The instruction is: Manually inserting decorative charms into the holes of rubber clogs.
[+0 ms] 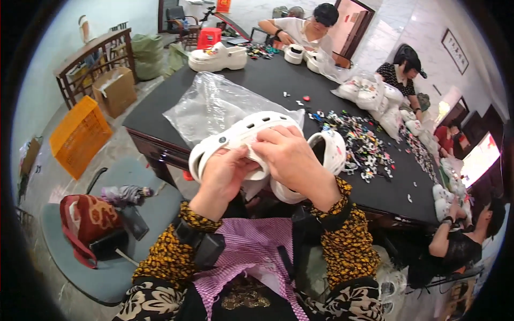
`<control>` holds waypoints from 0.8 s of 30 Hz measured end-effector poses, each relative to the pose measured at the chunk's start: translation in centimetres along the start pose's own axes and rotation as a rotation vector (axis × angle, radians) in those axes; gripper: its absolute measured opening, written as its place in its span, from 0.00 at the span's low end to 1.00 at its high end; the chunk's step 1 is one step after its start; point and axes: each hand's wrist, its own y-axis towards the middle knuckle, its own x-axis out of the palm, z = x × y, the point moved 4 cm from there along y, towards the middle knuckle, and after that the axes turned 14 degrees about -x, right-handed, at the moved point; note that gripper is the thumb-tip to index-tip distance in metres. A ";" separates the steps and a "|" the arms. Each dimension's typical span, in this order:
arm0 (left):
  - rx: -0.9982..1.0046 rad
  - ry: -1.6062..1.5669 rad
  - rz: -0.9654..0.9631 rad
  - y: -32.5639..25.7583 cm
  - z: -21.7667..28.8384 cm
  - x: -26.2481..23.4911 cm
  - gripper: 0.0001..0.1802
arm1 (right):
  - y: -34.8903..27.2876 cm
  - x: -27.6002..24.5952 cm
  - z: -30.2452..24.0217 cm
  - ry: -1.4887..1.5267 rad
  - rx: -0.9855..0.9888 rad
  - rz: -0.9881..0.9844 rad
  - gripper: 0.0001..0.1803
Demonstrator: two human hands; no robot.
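Just over the near table edge, a white foam clog [222, 140] with ventilation holes lies tilted on its side between my hands. My left hand [225, 174] grips its underside, thumb up against the shoe. Bent over the upper, the fingers of my right hand [289, 155] press together on the clog's surface; anything small under the fingertips is hidden. A second white clog [334, 152], with small coloured charms on its toe, sits beside my right wrist, partly covered by it. Behind the held clog a clear plastic bag [206, 101] lies flat.
The black table [166, 99] bears a heap of colourful charms [367, 147] to the right and a white clog [218, 58] at the far left. Bagged clogs [369, 93] line the right side, where several people work. A blue-grey round table [64, 267] holds a red bag [88, 216]; an orange crate [80, 136] stands behind.
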 end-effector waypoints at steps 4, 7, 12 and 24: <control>-0.008 -0.009 0.063 -0.4 -0.1 0.1 0.12 | -0.5 -0.4 0.1 0.032 0.000 -0.034 0.13; 0.002 0.011 0.034 -0.4 -0.1 0.1 0.13 | -0.7 -0.7 0.0 0.014 -0.001 -0.037 0.12; 0.006 -0.004 0.025 -0.3 -0.4 0.3 0.13 | -0.5 -1.0 -1.1 -0.103 -0.060 -0.086 0.13; 0.120 0.042 0.008 -0.5 -0.5 0.7 0.15 | 1.8 0.4 -4.2 -0.406 -0.161 -0.304 0.09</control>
